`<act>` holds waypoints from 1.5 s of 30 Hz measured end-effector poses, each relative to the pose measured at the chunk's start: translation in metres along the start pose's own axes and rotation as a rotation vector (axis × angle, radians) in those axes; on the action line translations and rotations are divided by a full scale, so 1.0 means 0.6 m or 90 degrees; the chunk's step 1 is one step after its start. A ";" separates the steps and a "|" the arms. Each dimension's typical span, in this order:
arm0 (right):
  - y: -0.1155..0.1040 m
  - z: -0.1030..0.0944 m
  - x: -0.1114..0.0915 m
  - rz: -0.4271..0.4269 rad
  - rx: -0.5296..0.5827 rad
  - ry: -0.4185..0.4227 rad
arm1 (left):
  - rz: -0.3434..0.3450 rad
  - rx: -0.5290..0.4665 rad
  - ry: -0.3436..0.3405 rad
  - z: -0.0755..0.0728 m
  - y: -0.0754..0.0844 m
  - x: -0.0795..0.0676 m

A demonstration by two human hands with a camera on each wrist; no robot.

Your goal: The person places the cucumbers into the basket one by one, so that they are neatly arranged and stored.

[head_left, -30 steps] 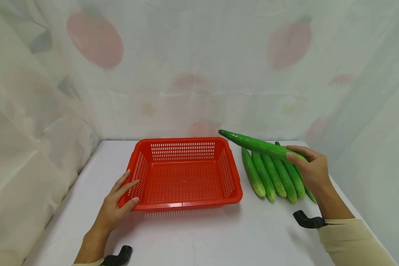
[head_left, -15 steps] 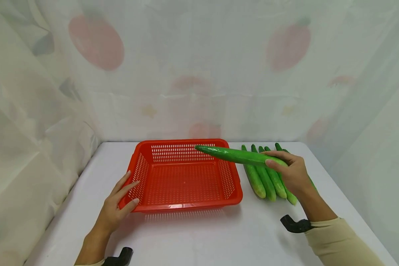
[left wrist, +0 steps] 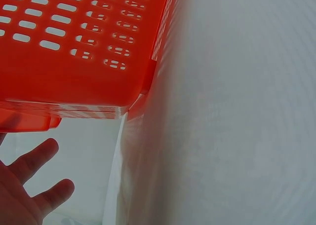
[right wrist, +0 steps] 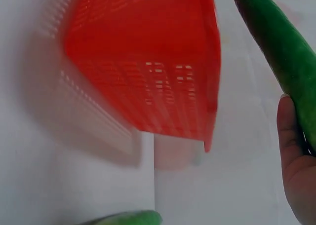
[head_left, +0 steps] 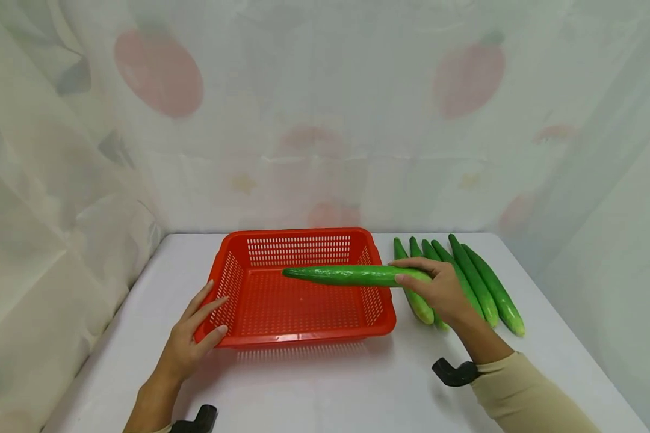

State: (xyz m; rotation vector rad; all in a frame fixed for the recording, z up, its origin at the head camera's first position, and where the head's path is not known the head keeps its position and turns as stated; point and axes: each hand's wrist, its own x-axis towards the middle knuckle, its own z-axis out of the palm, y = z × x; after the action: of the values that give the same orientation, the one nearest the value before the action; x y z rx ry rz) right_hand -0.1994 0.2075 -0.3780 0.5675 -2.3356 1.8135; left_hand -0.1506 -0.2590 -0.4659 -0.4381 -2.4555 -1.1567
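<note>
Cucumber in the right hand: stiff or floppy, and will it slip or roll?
Probably stiff: gripped near one end by the right hand, the cucumber reaches out nearly straight with no visible sag. Perhaps a bit slippery, since its skin shows glossy highlights. Likely apt to roll if set down and nudged, given its long, rounded body.

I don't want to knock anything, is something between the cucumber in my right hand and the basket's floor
The right rim of the basket: the cucumber crosses over it, gripped end outside. Nothing else visible stands between.

left hand (head_left: pixel 186 338) spread, right hand (head_left: pixel 437 288) gripping
</note>
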 end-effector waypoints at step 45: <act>0.020 0.162 0.043 0.023 -0.118 -0.308 | 0.024 -0.045 0.010 0.007 -0.007 0.001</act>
State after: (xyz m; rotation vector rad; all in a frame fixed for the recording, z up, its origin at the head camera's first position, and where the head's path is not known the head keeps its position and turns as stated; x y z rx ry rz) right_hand -0.2154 0.1119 -0.4066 1.0391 -2.7917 1.5831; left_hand -0.1538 -0.2584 -0.4710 -0.4922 -2.3881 -1.2297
